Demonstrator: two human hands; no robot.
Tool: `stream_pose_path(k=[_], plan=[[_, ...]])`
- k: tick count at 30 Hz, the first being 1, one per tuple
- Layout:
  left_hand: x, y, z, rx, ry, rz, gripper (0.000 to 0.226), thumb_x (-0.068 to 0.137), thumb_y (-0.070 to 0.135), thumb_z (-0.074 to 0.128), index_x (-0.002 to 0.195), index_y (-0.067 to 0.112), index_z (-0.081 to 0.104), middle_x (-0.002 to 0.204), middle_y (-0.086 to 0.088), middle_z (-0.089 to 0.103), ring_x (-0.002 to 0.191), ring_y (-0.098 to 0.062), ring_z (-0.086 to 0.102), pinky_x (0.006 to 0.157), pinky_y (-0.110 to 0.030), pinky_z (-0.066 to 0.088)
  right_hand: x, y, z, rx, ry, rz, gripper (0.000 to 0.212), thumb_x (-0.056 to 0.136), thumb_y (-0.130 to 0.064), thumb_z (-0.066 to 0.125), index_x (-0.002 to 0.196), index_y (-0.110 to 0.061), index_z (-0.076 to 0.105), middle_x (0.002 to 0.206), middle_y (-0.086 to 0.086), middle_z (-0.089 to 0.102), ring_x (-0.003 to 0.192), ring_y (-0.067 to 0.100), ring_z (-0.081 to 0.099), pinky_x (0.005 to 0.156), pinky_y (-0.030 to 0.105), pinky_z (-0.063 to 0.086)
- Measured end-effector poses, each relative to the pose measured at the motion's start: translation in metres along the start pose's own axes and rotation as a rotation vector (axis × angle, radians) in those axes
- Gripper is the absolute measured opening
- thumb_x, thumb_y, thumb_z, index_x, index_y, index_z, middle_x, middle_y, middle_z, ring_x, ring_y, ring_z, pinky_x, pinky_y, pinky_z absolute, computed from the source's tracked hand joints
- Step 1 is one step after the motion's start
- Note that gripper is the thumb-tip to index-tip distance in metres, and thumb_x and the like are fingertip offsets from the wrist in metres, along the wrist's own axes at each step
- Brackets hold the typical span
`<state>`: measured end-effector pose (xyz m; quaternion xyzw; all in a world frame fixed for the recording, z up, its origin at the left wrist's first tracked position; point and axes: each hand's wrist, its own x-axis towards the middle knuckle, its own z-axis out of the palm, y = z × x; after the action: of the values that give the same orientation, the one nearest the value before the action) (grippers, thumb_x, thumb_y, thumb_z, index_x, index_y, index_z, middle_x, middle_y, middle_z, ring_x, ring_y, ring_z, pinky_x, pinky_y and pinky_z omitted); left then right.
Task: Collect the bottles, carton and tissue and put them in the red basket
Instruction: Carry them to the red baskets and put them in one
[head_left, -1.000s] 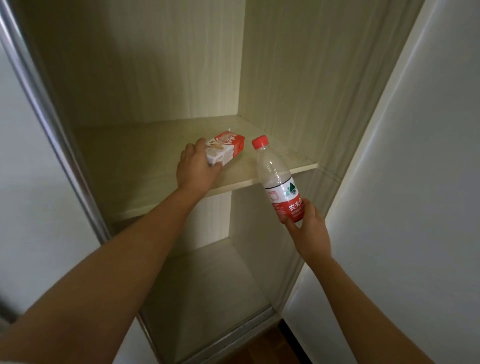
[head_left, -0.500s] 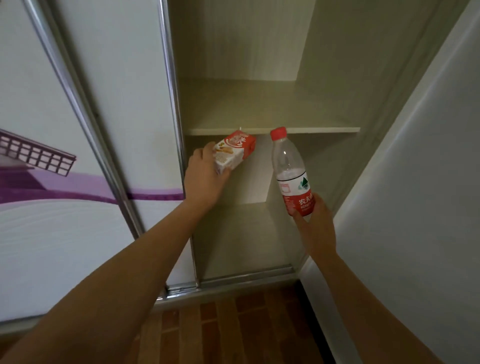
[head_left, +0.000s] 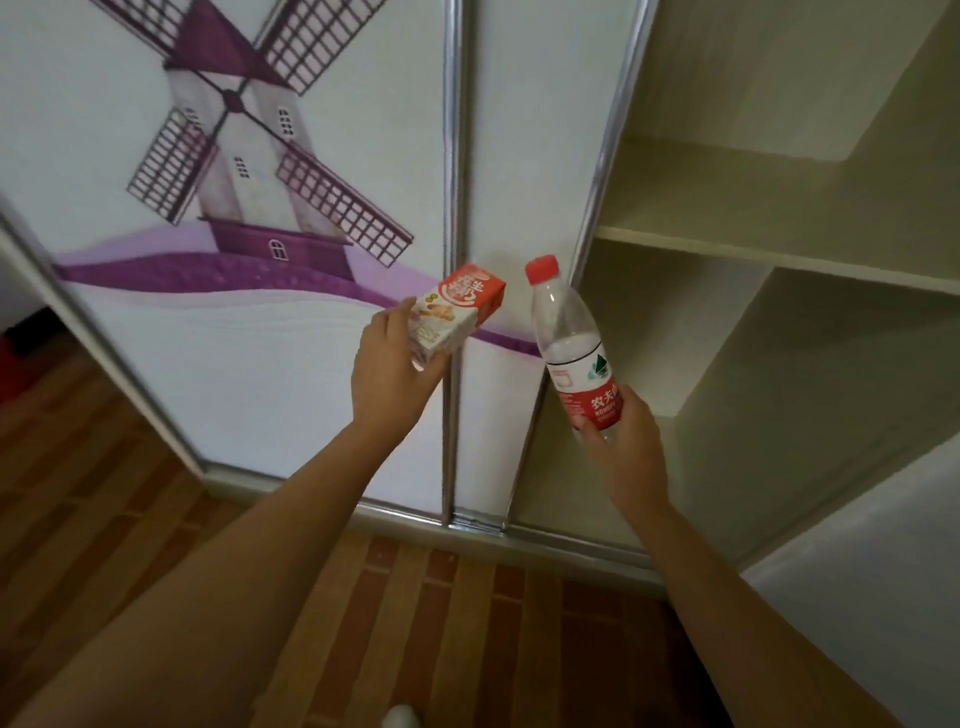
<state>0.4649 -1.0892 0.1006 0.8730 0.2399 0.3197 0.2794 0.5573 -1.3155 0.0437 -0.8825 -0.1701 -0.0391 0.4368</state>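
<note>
My left hand (head_left: 390, 370) grips a small red and white carton (head_left: 457, 310) by its near end and holds it up in the air before the wardrobe door. My right hand (head_left: 626, 447) is closed around the base of a clear water bottle (head_left: 574, 351) with a red cap and red label. The bottle stands nearly upright, a little to the right of the carton. The two objects do not touch. The red basket and the tissue are out of sight.
A sliding wardrobe door with a purple windmill picture (head_left: 234, 171) fills the left. Its metal frame (head_left: 451, 249) runs down the middle. Open pale wooden shelves (head_left: 779, 254) lie to the right. Brown wooden floor (head_left: 415, 623) is below. Something red (head_left: 8, 364) shows at the far left edge.
The carton has been lifted off the shelf and carried away with the bottle. The view has swung left, so the windmill door now fills the frame and the shelves sit at the right.
</note>
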Motion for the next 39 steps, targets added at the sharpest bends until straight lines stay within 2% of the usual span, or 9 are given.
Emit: stream_pose_path(k=[4, 9, 13, 18, 27, 32, 39], plan=[[-0.01, -0.052, -0.046, 0.075, 0.109, -0.103, 0.064, 0.082, 0.023, 0.066, 0.138, 0.012, 0.038, 0.132, -0.013, 0.049, 0.119, -0.027, 0.048, 0.089, -0.037, 0.046, 0.002, -0.039, 0.056, 0.024, -0.152, -0.088, 0.061, 0.081, -0.036, 0.064, 0.133, -0.018, 0.039, 0.13, 0.006, 0.051, 0.116, 0.021, 0.051, 0.096, 0.037, 0.046], [-0.024, -0.118, -0.104, 0.18, 0.244, -0.311, 0.065, 0.083, 0.025, 0.065, 0.14, 0.015, 0.035, 0.136, -0.011, 0.046, 0.123, -0.026, 0.046, 0.092, -0.039, 0.047, 0.001, -0.084, 0.12, 0.04, -0.343, -0.204, 0.062, 0.082, -0.035, 0.062, 0.135, -0.018, 0.035, 0.133, 0.006, 0.047, 0.122, 0.022, 0.046, 0.101, 0.042, 0.044], [-0.037, -0.159, -0.149, 0.243, 0.342, -0.46, 0.065, 0.084, 0.028, 0.065, 0.14, 0.016, 0.034, 0.139, -0.01, 0.044, 0.127, -0.025, 0.042, 0.098, -0.04, 0.045, 0.0, -0.115, 0.163, 0.024, -0.421, -0.316, 0.061, 0.082, -0.037, 0.062, 0.134, -0.018, 0.036, 0.131, 0.007, 0.049, 0.119, 0.022, 0.048, 0.098, 0.045, 0.047], [-0.056, -0.2, -0.192, 0.298, 0.434, -0.57, 0.066, 0.084, 0.033, 0.065, 0.14, 0.018, 0.033, 0.138, -0.008, 0.044, 0.126, -0.025, 0.044, 0.098, -0.042, 0.048, -0.004, -0.149, 0.21, 0.016, -0.491, -0.41, 0.062, 0.081, -0.037, 0.063, 0.133, -0.016, 0.036, 0.128, 0.009, 0.051, 0.116, 0.024, 0.051, 0.095, 0.048, 0.049], [-0.088, -0.234, -0.24, 0.37, 0.556, -0.738, 0.064, 0.083, 0.029, 0.066, 0.138, 0.016, 0.036, 0.135, -0.01, 0.047, 0.124, -0.026, 0.046, 0.097, -0.041, 0.047, -0.018, -0.195, 0.272, 0.004, -0.645, -0.56, 0.061, 0.082, -0.035, 0.063, 0.133, -0.015, 0.037, 0.129, 0.009, 0.051, 0.116, 0.024, 0.05, 0.096, 0.046, 0.048], [-0.103, -0.238, -0.254, 0.43, 0.592, -0.796, 0.062, 0.084, 0.026, 0.064, 0.137, 0.01, 0.037, 0.133, -0.015, 0.047, 0.122, -0.03, 0.044, 0.095, -0.041, 0.043, -0.025, -0.213, 0.296, -0.005, -0.717, -0.633, 0.062, 0.082, -0.035, 0.063, 0.134, -0.014, 0.036, 0.13, 0.01, 0.049, 0.118, 0.024, 0.049, 0.097, 0.04, 0.046], [-0.122, -0.25, -0.263, 0.455, 0.678, -0.894, 0.063, 0.082, 0.03, 0.065, 0.137, 0.013, 0.037, 0.132, -0.014, 0.048, 0.12, -0.031, 0.046, 0.094, -0.046, 0.045, -0.02, -0.231, 0.317, -0.003, -0.807, -0.734, 0.063, 0.081, -0.036, 0.063, 0.134, -0.014, 0.036, 0.13, 0.01, 0.05, 0.117, 0.024, 0.049, 0.096, 0.039, 0.047]])
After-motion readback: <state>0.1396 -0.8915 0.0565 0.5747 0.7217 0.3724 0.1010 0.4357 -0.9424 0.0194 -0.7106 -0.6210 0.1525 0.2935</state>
